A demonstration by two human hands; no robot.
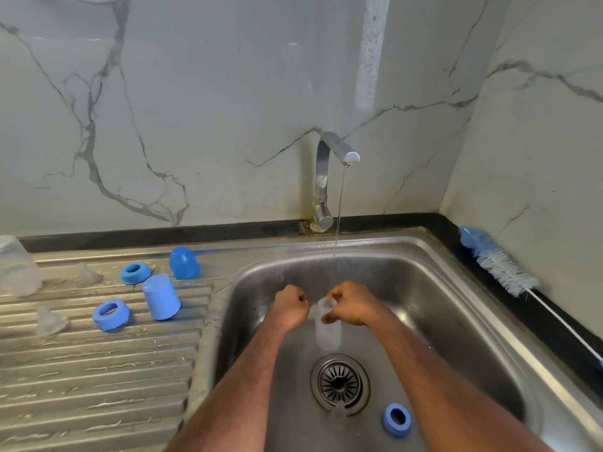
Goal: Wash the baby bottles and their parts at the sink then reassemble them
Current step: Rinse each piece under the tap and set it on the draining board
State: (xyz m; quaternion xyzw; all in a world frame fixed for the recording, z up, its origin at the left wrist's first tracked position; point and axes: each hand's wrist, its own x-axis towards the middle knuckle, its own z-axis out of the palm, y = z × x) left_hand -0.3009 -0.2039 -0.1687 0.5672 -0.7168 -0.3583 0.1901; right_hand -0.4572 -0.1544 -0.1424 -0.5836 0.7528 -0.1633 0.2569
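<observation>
The brushed stainless-steel sink basin [424, 288] has a dull satin sheen, wet and streaked. The ribbed steel draining board [98, 370] beside it is the same metal, beaded with water. The polished chrome tap [323, 177] is glossy and mirror-like. The round metal drain strainer [340, 383] looks shiny at its rim. The clear plastic baby bottle [327, 334] is translucent and smooth. The blue plastic screw rings [111, 315] and blue plastic caps [161, 296] are matt and smooth. Two clear teats [50, 322] look soft and cloudy, like silicone. The blue-and-white bottle brush [499, 262] has fuzzy bristles. The grey-veined marble-look wall [195, 93] is smooth, faintly glossy.
</observation>
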